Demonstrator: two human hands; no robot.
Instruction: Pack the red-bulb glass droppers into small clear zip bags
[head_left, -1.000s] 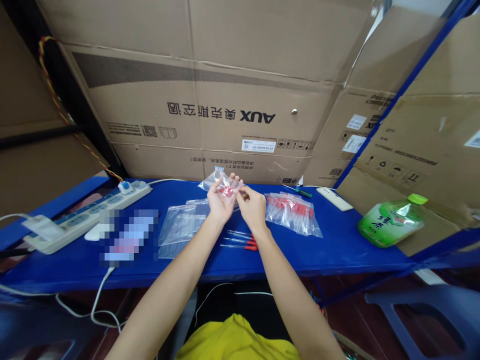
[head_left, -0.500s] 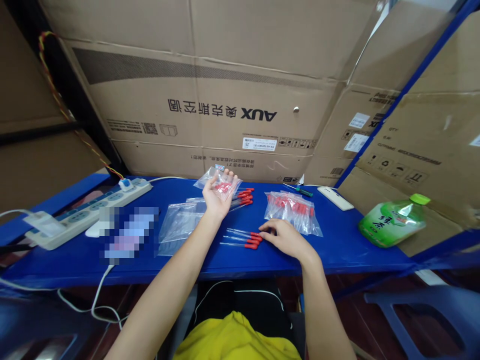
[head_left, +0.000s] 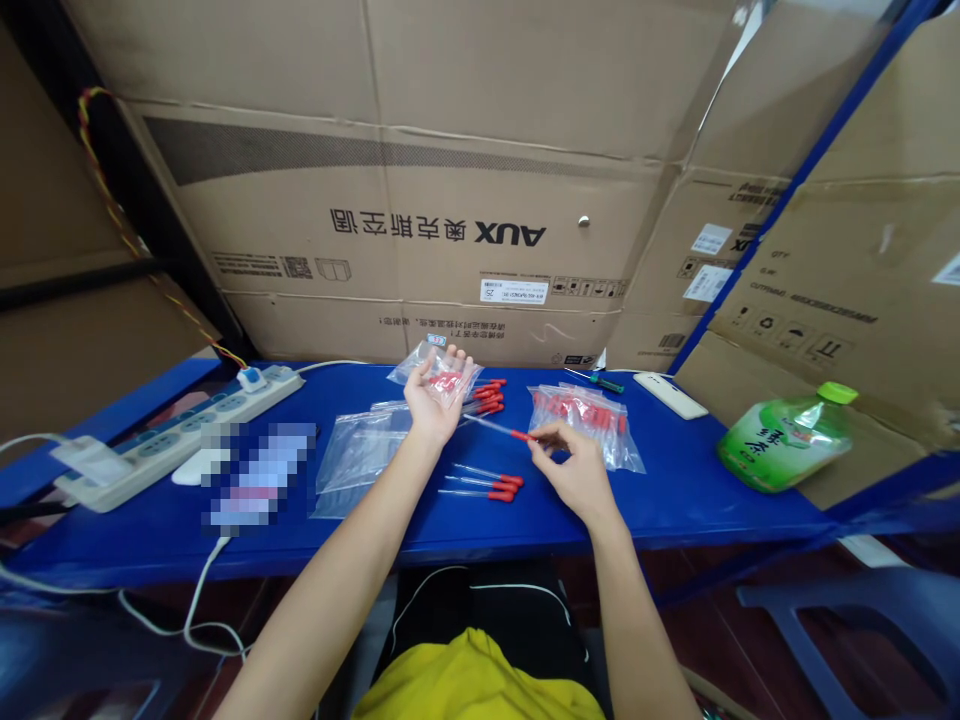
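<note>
My left hand [head_left: 436,405], palm up with its fingers a little curled, holds a clear zip bag [head_left: 409,366] with red-bulbed droppers inside. Between the thumb and fingertips of my right hand [head_left: 571,468] is the red bulb of a glass dropper [head_left: 498,428]. Its clear tube points left, towards my left wrist. Below it, three loose droppers [head_left: 499,484] lie on the blue table with their red bulbs to the right. Flat clear bags [head_left: 352,455] lie left of my left forearm. More red-bulbed droppers [head_left: 491,398] rest just right of my left hand.
Filled zip bags [head_left: 581,415] are stacked behind my right hand. Beyond them lie a screwdriver [head_left: 606,384] and a white device [head_left: 670,394]. A green tea bottle [head_left: 784,440] lies at the right. A power strip [head_left: 187,425] and a phone [head_left: 262,475] are at the left.
My right hand has picked up one dropper from the loose row and raised it up and away from the others. My left hand stays nearly still with the bag.
</note>
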